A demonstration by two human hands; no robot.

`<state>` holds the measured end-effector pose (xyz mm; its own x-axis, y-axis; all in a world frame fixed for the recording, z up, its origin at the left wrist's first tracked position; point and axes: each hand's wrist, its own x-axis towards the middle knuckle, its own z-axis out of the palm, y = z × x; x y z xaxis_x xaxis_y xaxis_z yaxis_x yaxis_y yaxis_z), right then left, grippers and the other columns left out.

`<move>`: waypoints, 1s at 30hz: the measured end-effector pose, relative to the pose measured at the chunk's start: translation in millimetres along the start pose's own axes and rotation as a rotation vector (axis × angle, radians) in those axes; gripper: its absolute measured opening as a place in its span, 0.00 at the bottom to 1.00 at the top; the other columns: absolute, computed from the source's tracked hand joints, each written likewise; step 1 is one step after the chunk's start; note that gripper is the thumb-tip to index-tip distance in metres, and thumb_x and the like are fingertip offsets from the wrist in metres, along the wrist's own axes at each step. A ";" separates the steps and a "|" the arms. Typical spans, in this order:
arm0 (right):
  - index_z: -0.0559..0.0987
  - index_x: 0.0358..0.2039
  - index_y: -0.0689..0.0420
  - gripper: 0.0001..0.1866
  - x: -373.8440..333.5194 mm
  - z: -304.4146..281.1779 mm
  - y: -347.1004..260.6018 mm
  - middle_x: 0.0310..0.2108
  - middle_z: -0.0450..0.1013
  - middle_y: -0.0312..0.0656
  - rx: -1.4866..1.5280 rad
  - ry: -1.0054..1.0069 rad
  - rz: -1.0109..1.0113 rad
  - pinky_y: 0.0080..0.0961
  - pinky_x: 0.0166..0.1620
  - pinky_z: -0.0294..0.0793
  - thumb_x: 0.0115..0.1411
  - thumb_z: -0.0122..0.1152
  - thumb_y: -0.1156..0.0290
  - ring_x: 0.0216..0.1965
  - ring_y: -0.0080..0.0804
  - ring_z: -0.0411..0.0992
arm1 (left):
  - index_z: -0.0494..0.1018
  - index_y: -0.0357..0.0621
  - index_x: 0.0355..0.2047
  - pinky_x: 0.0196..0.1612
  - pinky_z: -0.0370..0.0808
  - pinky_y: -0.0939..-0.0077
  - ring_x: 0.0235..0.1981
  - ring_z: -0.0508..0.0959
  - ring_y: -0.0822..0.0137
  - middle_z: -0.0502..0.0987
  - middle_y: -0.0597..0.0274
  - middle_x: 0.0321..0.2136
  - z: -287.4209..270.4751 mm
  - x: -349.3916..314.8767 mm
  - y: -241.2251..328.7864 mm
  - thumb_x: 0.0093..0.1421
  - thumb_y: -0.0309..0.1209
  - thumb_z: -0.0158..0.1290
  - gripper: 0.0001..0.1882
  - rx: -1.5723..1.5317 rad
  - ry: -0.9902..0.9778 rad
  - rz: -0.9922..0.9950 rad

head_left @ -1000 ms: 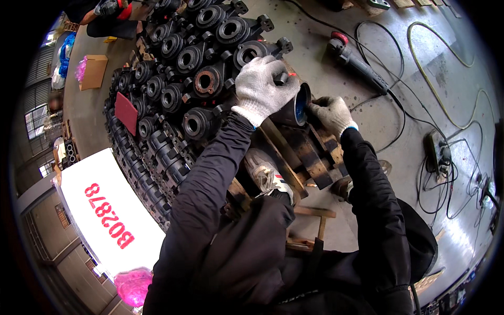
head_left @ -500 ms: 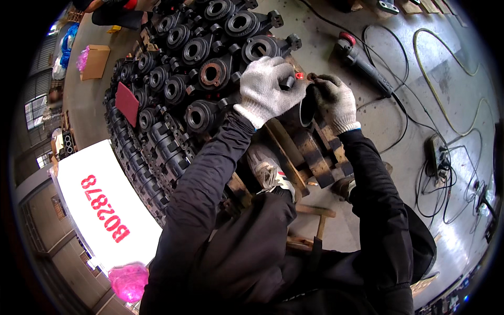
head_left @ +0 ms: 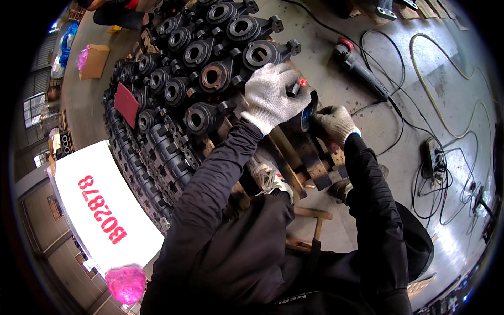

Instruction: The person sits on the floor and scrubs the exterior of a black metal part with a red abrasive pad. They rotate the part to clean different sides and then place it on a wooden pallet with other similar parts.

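Note:
My left hand (head_left: pixel 275 97), in a pale knit glove, is closed on the upper side of a black metal part (head_left: pixel 306 118) with a round bore. A short dark stub pokes out between its thumb and fingers, near a small red spot (head_left: pixel 303 82) at the part's top. By the right rim of the bore is my right hand (head_left: pixel 336 123), gloved too, its fingers curled together. Something dark reddish shows below those fingers; what they hold is hidden. Wooden pallet slats (head_left: pixel 312 160) lie under the part.
Rows of black ringed castings (head_left: pixel 197 52) crowd the left, one with a rusty face (head_left: pixel 211 77). A red plate (head_left: pixel 126 105) leans among them. On the floor to the right lie an angle grinder (head_left: pixel 362 71), looped cables and a power strip (head_left: pixel 434 157). A person's arm (head_left: pixel 118 17) shows at upper left.
My right hand has dropped from the part's top to the lower right of its bore. The left hand keeps its grip and has shifted slightly down and right.

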<state>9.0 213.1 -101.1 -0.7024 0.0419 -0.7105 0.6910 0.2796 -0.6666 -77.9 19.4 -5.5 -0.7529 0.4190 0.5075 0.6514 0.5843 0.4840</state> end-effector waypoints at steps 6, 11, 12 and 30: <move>0.87 0.41 0.67 0.20 -3.7 22.2 2.7 0.37 0.83 0.62 -0.093 0.238 -0.227 0.42 0.50 0.81 0.58 0.68 0.61 0.42 0.58 0.84 | 0.75 0.44 0.21 0.31 0.75 0.57 0.27 0.77 0.48 0.74 0.56 0.22 -3.4 1.3 -15.9 0.50 0.29 0.68 0.11 -0.022 -0.087 -0.051; 0.87 0.40 0.62 0.15 16.7 26.2 -4.9 0.39 0.82 0.58 -0.283 0.464 -0.552 0.47 0.51 0.80 0.62 0.67 0.63 0.44 0.59 0.80 | 0.76 0.43 0.21 0.33 0.75 0.57 0.28 0.78 0.48 0.75 0.56 0.23 -6.6 -4.4 -28.0 0.50 0.30 0.68 0.11 -0.027 -0.100 -0.079; 0.85 0.42 0.59 0.13 18.6 29.8 -9.0 0.42 0.80 0.55 -0.298 0.484 -0.616 0.49 0.51 0.79 0.63 0.67 0.64 0.46 0.59 0.79 | 0.75 0.45 0.21 0.32 0.75 0.56 0.28 0.78 0.47 0.75 0.56 0.23 -9.2 -5.5 -31.4 0.50 0.32 0.69 0.12 -0.022 -0.099 -0.089; 0.87 0.46 0.62 0.16 34.6 15.2 -31.6 0.45 0.82 0.57 -0.324 0.315 -0.627 0.44 0.54 0.80 0.63 0.66 0.65 0.48 0.61 0.79 | 0.74 0.42 0.20 0.33 0.73 0.57 0.29 0.77 0.51 0.73 0.57 0.23 -18.4 -13.1 -36.9 0.52 0.30 0.67 0.11 -0.084 -0.113 -0.248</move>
<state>-34.5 191.1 -108.1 -0.9949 0.0406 -0.0920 0.0977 0.6058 -0.7896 -90.4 -20.3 -16.9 -0.8928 0.3478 0.2863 0.4481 0.6212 0.6429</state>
